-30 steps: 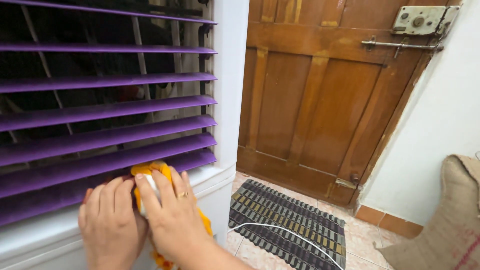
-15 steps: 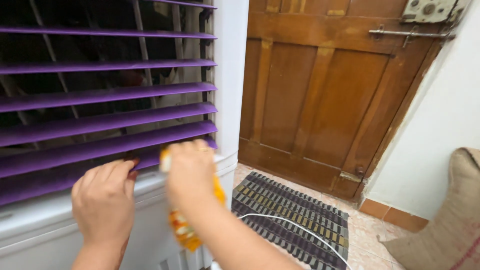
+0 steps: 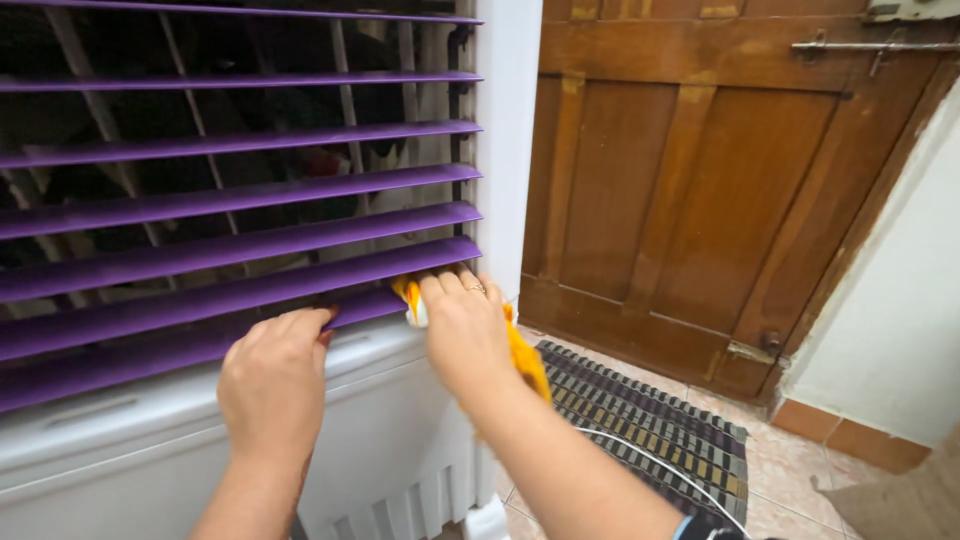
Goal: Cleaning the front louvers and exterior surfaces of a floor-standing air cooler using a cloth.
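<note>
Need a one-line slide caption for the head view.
Right hand presses yellow cloth against purple louvre slat; left hand steadies the slat below.

Cloth (image 3: 525, 350) mostly behind right hand (image 3: 465, 335)

Even, soft indoor light, fairly bright; no hard shadows. Mild sheen on purple louvres (image 3: 240, 190) & wooden door (image 3: 700, 180) at 1-2 o'clock. Dark behind slats, detail lost there. Wide-angle bend at edges, esp. 3 o'clock. Slight motion blur on right hand (image 3: 465, 330); rest sharp.
</note>
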